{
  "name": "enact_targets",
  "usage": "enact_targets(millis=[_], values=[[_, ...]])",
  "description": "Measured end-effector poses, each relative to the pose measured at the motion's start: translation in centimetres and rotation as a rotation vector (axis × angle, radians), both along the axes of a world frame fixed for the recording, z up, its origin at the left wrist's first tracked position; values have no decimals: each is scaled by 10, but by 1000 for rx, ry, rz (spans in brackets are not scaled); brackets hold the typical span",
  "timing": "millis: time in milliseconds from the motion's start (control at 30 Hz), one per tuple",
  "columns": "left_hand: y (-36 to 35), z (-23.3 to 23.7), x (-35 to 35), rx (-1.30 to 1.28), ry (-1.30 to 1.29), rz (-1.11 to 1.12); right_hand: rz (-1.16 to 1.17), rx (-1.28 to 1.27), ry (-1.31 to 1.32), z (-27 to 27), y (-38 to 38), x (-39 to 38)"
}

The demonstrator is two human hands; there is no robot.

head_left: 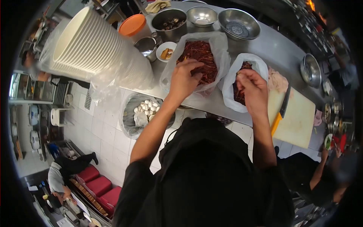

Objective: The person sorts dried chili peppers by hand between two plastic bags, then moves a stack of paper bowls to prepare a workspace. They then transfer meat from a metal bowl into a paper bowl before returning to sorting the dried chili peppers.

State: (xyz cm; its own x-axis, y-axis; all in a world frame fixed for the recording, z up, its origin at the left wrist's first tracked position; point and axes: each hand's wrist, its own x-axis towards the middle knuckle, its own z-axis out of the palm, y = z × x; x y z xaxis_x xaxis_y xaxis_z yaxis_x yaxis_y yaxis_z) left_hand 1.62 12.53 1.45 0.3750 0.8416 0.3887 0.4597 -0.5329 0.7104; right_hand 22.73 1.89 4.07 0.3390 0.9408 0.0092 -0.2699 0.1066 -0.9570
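Over steel counter [273, 49], left hand [184, 80] in chilies [202, 53], right hand [252, 89] in bag [230, 84]

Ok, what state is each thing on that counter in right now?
Large chilli bag: open, left hand inside.
Small white bag: open, right hand at its mouth.
Knife: lying on the cutting board, unheld.
Orange-lidded tub: closed.
Steel pot: uncovered, dark contents.
Stack of white bowls: plastic-wrapped, tipped on its side.
Bin: open, lined, white pieces inside.

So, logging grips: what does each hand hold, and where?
Left hand grasps dried chillies in the big bag; right hand is over the small bag, hold unclear.
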Motion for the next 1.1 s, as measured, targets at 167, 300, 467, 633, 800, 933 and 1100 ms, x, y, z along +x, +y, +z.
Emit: enact_targets(millis=[167,300,467,633,800,933,1100], values=[[-13,35,-42,11,-73,77,-217,118,-164,25,5,-16],[-57,92,-100,-9,-339,262,-224,201,-247,50,5,-73],[-89,115,-119,235,-553,356,511,275,-430,-14,19,-202],[-86,92,-128,145,-437,369,761,273,-1107,-42,31,-207],[-95,59,-146,-92,-435,448,57,95,-1070,-3,24,-45],[-89,44,-141,-112,-408,349,-211,-179,-1523,-46,22,81],[-77,53,-98,-69,-368,127,-133,-275,-1587,-80,25,120]])
